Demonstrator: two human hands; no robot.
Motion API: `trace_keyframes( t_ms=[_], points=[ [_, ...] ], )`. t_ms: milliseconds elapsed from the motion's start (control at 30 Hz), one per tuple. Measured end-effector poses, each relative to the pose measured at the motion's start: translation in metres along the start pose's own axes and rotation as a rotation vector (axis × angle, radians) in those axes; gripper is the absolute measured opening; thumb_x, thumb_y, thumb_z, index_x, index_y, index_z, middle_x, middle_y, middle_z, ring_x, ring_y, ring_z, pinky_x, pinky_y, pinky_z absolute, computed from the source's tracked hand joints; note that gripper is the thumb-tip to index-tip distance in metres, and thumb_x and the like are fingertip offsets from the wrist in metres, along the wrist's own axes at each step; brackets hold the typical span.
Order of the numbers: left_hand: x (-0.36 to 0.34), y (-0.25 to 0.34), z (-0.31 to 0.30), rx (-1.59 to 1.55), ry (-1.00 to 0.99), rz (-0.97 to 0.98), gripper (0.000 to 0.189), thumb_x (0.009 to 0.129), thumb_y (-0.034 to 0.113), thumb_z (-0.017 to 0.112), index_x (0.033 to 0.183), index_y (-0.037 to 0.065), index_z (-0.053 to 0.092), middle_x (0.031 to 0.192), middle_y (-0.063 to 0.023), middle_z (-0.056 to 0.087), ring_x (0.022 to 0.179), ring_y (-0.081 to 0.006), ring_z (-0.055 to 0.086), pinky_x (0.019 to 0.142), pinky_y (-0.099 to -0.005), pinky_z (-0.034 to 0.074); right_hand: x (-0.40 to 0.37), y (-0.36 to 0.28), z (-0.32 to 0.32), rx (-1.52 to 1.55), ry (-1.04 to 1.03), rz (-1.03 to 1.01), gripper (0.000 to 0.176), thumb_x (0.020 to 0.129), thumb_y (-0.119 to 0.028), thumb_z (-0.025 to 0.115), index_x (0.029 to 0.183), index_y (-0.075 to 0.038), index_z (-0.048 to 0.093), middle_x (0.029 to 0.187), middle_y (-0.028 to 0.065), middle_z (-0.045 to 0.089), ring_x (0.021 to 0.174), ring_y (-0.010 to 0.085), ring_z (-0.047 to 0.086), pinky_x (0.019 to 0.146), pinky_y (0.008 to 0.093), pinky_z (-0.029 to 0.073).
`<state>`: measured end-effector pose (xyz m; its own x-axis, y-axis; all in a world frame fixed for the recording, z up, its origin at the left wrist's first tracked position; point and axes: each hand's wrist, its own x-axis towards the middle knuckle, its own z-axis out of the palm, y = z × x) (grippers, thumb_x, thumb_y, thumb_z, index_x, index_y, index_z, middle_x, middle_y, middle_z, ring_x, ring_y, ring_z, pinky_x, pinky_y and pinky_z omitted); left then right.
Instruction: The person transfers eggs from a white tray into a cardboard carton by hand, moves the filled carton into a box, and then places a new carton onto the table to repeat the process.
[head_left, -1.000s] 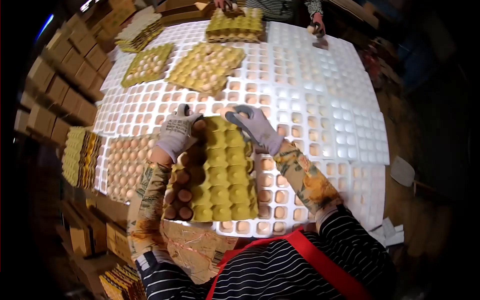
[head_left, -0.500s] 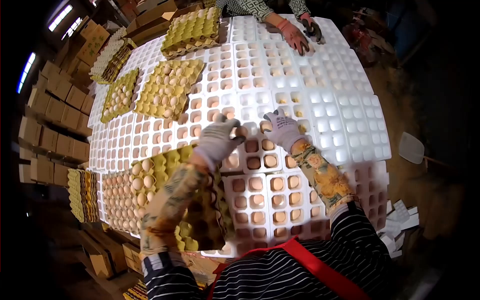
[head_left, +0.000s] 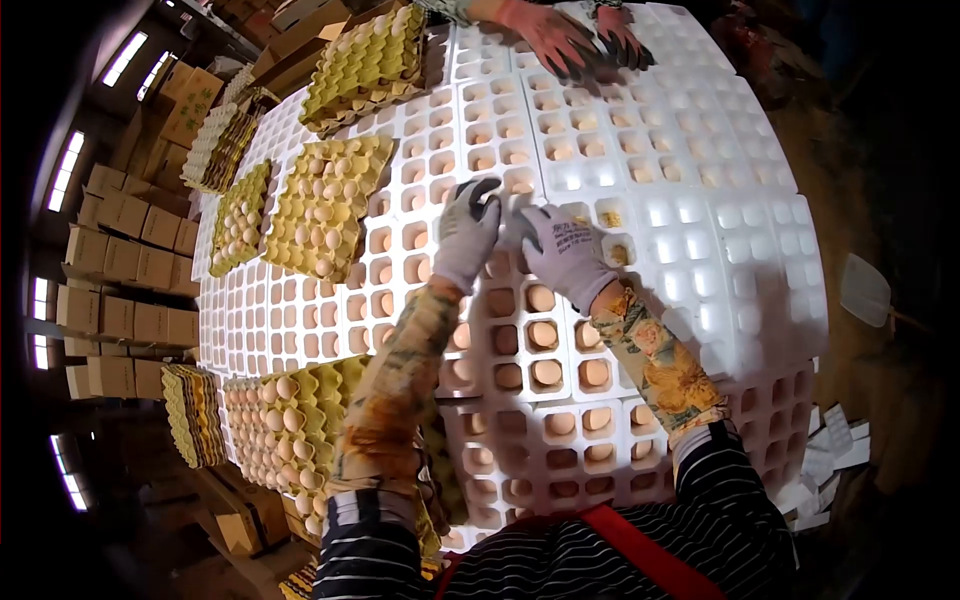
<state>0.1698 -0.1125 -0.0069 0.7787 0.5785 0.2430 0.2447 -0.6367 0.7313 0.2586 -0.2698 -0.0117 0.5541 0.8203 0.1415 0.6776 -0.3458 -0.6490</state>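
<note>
My left hand point(head_left: 467, 236), in a pale glove with dark fingertips, is over cells of the white foam egg tray point(head_left: 470, 402). Its fingers are bent, thumb and forefinger apart, and no egg shows between them. To its right, my right hand point(head_left: 566, 252) wears a matching glove. Its fingers curl down towards a cell, hiding anything they hold. Just below the hands, brown eggs point(head_left: 542, 334) sit in separate cells. Left of my left forearm lies a yellow pulp tray point(head_left: 345, 378) bearing rows of eggs point(head_left: 287, 387).
Across the table, another person's gloved hands point(head_left: 555, 38) are over the foam. More pulp trays point(head_left: 330, 210) with eggs lie at the left, near a tall tray stack point(head_left: 365, 65). Cardboard boxes point(head_left: 120, 262) line the left side. Broken foam pieces point(head_left: 835, 445) lie at the lower right.
My left hand has moved up and right; the egg seen at its fingers before no longer shows. My right hand stays near the same cells. The other person's hands have shifted left across the foam.
</note>
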Motion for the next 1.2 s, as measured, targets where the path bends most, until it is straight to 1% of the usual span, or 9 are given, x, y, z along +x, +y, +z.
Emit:
trace_keyframes(
  t_ms=[133,300,333,400,600,733,967,1133,1200],
  points=[
    [-0.008,-0.04,0.054,0.633,-0.062,0.01,0.053,0.095,0.038,0.052,0.145,0.02,0.048,0.151,-0.0196,0.037,0.142,-0.0401,0.029,0.114,-0.0659,0.013,0.017,-0.012,-0.006,0.177,0.245,0.038,0.043,0.089,-0.016,0.055,0.131,-0.008,0.056,0.115,0.0186,0.061,0.101,0.0373,0.062,0.09,0.0456,0.05],
    [-0.005,-0.019,-0.023,0.753,0.032,0.422,0.061,0.093,0.048,0.057,0.138,0.007,0.053,0.142,-0.0225,0.05,0.13,-0.0412,0.048,0.109,-0.0527,0.036,0.046,-0.001,0.033,0.135,0.309,-0.249,0.044,0.087,-0.008,0.051,0.131,-0.008,0.058,0.125,0.0181,0.061,0.116,0.0383,0.056,0.102,0.0464,0.045],
    [-0.016,0.041,-0.078,0.241,-0.106,0.094,0.059,0.094,0.045,0.058,0.139,0.007,0.052,0.142,-0.0215,0.052,0.13,-0.0388,0.05,0.11,-0.0456,0.039,0.051,0.014,0.05,-0.05,0.392,-0.404,0.042,0.085,-0.01,0.055,0.127,-0.012,0.063,0.123,0.0128,0.063,0.114,0.0342,0.058,0.101,0.0469,0.045],
    [-0.064,0.078,-0.165,0.052,-0.269,0.209,0.056,0.097,0.042,0.059,0.14,0.007,0.051,0.139,-0.0209,0.053,0.13,-0.0366,0.05,0.111,-0.0413,0.04,0.061,0.047,0.077,-0.276,0.231,-0.38,0.036,0.086,-0.013,0.058,0.121,-0.017,0.067,0.12,0.0086,0.064,0.112,0.0315,0.059,0.099,0.0467,0.045],
    [-0.332,0.053,-0.382,0.532,0.542,-0.41,0.042,0.088,0.021,0.07,0.128,0.009,0.064,0.126,-0.0138,0.064,0.116,-0.0289,0.062,0.101,-0.0382,0.048,-0.011,-0.16,0.043,0.54,-0.073,-0.422,0.033,0.086,-0.005,0.067,0.119,-0.005,0.066,0.108,0.0107,0.069,0.096,0.0198,0.068,0.086,0.0327,0.053],
    [-0.486,0.044,-0.379,0.47,0.494,-0.61,0.032,0.081,0.017,0.077,0.109,0.004,0.07,0.1,-0.012,0.07,0.089,-0.0254,0.07,0.083,-0.0333,0.055,-0.081,-0.309,0.056,0.145,-0.562,-0.663,0.036,0.09,-0.038,0.065,0.112,-0.009,0.066,0.101,0.0108,0.064,0.092,0.0245,0.066,0.085,0.0373,0.052],
    [-0.507,0.077,-0.352,0.663,-0.013,-0.224,0.064,0.071,0.025,0.081,0.131,0.016,0.06,0.132,-0.0132,0.054,0.129,-0.033,0.047,0.114,-0.054,0.031,-0.133,-0.418,0.146,-0.409,-0.54,-0.86,0.031,0.086,-0.034,0.065,0.109,-0.013,0.062,0.105,0.014,0.064,0.099,0.0299,0.065,0.083,0.043,0.052],
    [-0.521,0.033,-0.347,0.674,0.009,0.018,0.045,0.074,0.021,0.08,0.116,0.016,0.064,0.121,-0.007,0.06,0.119,-0.0283,0.055,0.109,-0.0515,0.037,-0.127,-0.41,0.154,-0.409,-0.516,-0.797,0.027,0.087,-0.028,0.063,0.106,-0.009,0.061,0.091,0.0101,0.067,0.086,0.0292,0.067,0.074,0.0429,0.054],
    [-0.527,0.03,-0.352,0.572,0.037,0.077,0.042,0.074,0.019,0.08,0.112,0.016,0.065,0.116,-0.0051,0.063,0.114,-0.0266,0.058,0.107,-0.0502,0.039,-0.117,-0.389,0.136,0.766,-0.829,-0.03,0.024,0.091,-0.023,0.061,0.108,-0.006,0.064,0.091,0.0065,0.068,0.085,0.0205,0.068,0.065,0.0336,0.055]
  ],
)
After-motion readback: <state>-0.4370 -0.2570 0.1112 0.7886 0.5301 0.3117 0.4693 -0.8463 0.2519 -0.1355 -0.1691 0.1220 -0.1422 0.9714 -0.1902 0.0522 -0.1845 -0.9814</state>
